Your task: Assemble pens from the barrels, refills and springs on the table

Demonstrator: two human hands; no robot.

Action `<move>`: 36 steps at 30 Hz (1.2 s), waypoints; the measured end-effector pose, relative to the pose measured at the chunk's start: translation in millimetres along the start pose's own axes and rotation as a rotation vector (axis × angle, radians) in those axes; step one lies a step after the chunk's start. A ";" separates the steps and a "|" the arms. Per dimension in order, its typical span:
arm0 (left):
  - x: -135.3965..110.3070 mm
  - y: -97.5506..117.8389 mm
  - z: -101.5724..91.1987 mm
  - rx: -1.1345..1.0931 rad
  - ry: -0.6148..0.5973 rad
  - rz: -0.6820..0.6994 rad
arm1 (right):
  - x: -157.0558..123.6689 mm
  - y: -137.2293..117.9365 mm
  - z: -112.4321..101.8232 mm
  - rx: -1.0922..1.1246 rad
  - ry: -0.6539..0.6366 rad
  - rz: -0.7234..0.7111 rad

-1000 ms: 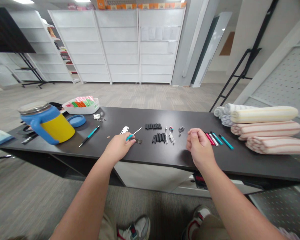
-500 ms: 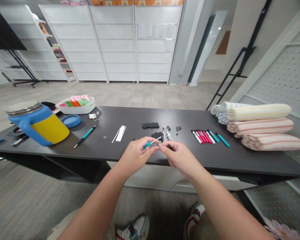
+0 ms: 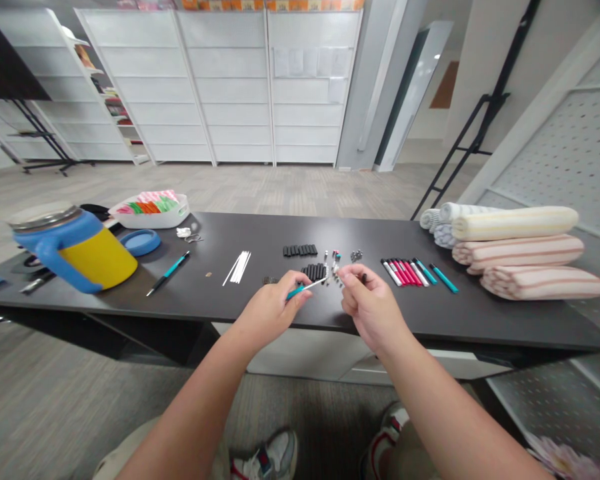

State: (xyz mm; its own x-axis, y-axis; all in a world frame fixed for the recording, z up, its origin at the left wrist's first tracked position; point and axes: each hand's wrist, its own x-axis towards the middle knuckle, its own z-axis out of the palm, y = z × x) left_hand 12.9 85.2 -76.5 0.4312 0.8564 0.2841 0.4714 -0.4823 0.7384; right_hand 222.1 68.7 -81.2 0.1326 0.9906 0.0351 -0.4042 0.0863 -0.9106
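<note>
I hold teal barrel in left hand, white rod exposed, likely leaving tip reachable; right hand, grip narrow, holds black piece; fingertip contents unclear.

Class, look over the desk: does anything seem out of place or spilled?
One small thing: a tan scrap lies alone between the turquoise pen and the white sticks, outside any neat group. Nothing looks spilled.

bright, diffuse indoor light, with soft sheen on the dark tabletop, deep shadow in the open recess beneath, wide-angle distortion slanting the white shelving, and stretched, softened outer edges.
</note>
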 end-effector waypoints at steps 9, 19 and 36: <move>2.5 -2.2 0.7 0.101 -0.071 0.071 | 4.1 8.6 -4.6 0.001 0.005 -0.078; 2.2 -3.0 0.6 0.170 -0.102 0.055 | 5.2 16.1 -8.9 -0.015 -0.057 -0.108; 2.7 -6.0 1.8 0.185 -0.107 0.062 | 6.5 19.6 -9.7 -0.102 -0.102 -0.110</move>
State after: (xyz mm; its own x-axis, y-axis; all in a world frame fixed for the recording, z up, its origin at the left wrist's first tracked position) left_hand 12.6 90.0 -81.3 0.5382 0.8044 0.2517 0.5703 -0.5674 0.5940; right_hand 223.8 75.8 -102.7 0.0763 0.9818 0.1736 -0.2979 0.1886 -0.9358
